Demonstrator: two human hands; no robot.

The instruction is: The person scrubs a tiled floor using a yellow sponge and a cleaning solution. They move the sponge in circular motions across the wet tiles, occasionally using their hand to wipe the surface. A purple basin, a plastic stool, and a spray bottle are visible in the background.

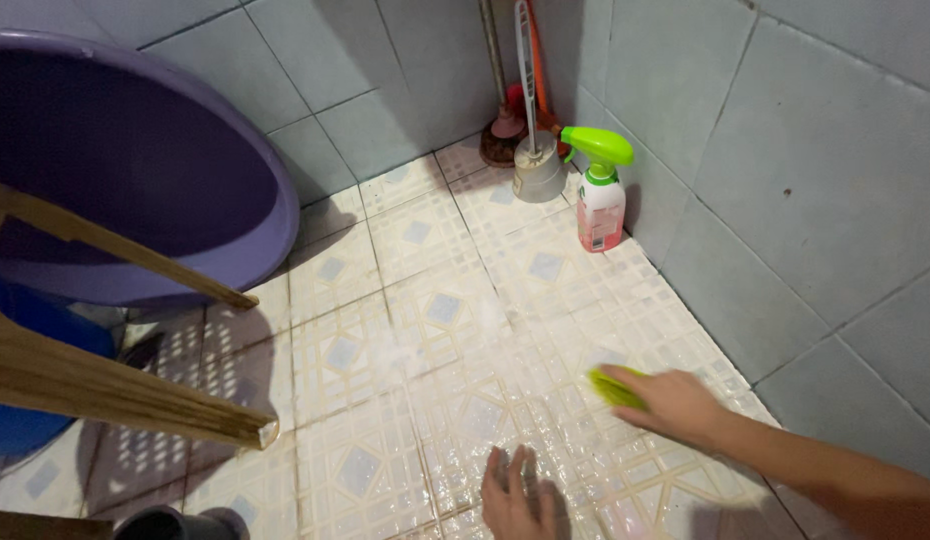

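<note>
Our right hand (675, 402) grips a green scrub brush (613, 386) on the wet floor tiles (425, 330); our left hand (517, 495) lies open, flat. That palm could slip on the suds, and a wide stroke toward twelve o'clock might topple the spray bottle (600, 205).

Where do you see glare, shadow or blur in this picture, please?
Head view: wet glare on the floor tiles around both hands; the right hand on the green scrubber is slightly motion-blurred; the purple basin casts a shadow at left.

Spray bottle (601, 200) stands in the corner, basin (135, 170) far left
</note>
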